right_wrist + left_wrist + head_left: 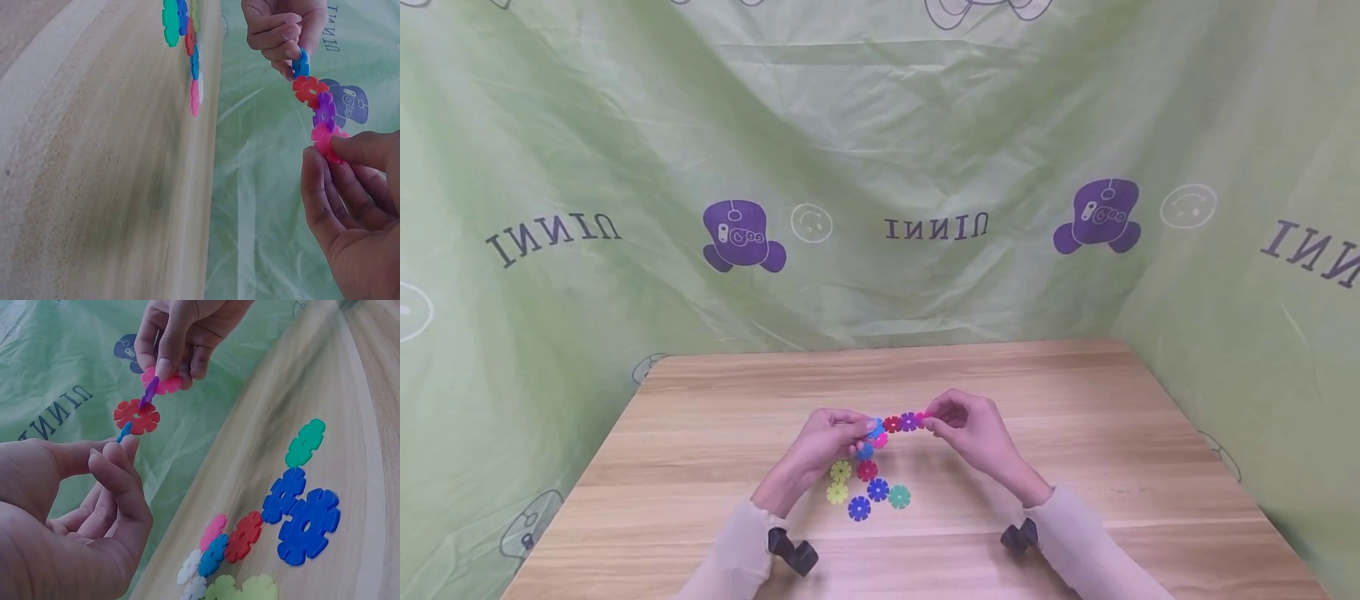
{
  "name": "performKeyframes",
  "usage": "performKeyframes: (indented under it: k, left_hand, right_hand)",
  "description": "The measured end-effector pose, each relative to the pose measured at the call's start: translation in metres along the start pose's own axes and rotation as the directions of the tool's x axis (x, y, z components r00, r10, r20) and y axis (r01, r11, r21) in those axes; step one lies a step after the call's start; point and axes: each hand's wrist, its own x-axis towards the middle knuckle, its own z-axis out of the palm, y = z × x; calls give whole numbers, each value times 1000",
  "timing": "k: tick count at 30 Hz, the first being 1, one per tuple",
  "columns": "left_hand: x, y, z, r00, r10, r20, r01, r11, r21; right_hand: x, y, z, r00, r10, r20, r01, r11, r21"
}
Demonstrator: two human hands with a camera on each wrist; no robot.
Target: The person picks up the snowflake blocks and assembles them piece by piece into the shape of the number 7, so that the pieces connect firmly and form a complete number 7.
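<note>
Between the hands, above the table, hangs a short chain of notched plastic snowflake discs. My left hand (826,442) pinches the light blue disc (301,64) at one end. My right hand (976,429) pinches the pink disc (326,142) at the other end between thumb and fingers. Joined between them are a red disc (137,416) and a purple disc (324,110), which stands crosswise to its neighbours in the left wrist view.
More discs lie on the wooden table (1075,400) below the hands: a green disc (898,497), two dark blue discs (309,527), a red disc (243,537) and yellow ones (837,492). A green printed curtain (865,150) surrounds the table.
</note>
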Motion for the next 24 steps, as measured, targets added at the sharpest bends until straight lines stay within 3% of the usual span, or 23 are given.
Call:
performKeyframes:
  k: [9, 18, 21, 24]
  left_hand:
    - [3, 0, 7, 996, 1, -85, -3, 1000, -27]
    - [6, -3, 15, 996, -9, -90, 6, 999, -35]
    - [7, -2, 13, 994, 1, -107, 0, 1000, 3]
    - [8, 0, 8, 990, 53, -134, -40, 995, 94]
  right_hand:
    - [-3, 1, 3, 996, -81, 42, 82, 996, -31]
    - [-4, 4, 5, 998, -60, -7, 59, 997, -57]
    - [-2, 3, 4, 999, -52, -12, 51, 998, -47]
    - [0, 2, 3, 999, -47, -25, 46, 998, -41]
